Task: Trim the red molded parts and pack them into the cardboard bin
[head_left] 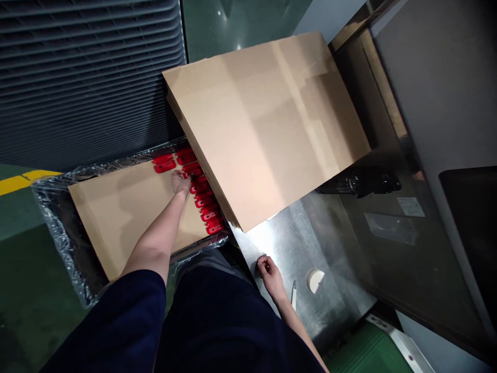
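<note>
Simply flat, bright red parts [204, 201]

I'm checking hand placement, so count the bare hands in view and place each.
2. The left hand is at the red parts on the cardboard sheet; the right hand is by the edge of the metal table. No other hand shows.

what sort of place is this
Probably a factory or packing area: there are red parts in a plastic-lined container, stacked cardboard, and a yellow floor line.
</note>
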Tool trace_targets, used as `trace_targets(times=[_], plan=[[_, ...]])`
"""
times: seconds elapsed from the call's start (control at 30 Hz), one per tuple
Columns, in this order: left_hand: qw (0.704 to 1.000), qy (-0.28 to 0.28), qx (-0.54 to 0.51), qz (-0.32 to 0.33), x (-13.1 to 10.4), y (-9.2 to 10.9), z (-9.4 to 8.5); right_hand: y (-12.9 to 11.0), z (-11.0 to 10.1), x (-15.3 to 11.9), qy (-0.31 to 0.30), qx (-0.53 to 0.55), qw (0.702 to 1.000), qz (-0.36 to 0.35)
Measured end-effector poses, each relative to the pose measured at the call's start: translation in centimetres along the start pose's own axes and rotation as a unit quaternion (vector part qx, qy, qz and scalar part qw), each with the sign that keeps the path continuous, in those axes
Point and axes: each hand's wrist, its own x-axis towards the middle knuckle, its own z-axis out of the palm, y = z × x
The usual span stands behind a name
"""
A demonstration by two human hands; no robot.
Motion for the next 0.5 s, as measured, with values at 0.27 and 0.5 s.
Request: trace_targets(times=[0.27,0.5], plan=[[1.0,0.012,-0.004,-0.002,0.4,-0.1,0.1,0.1,0.0,0.1,0.001,-0.003,1.0,-0.008],[0.999,-0.015,-0.034,-0.014,-1.1,-1.6,0.0,-0.1,-0.1,0.0,0.0,0.0,1.0,-0.003]])
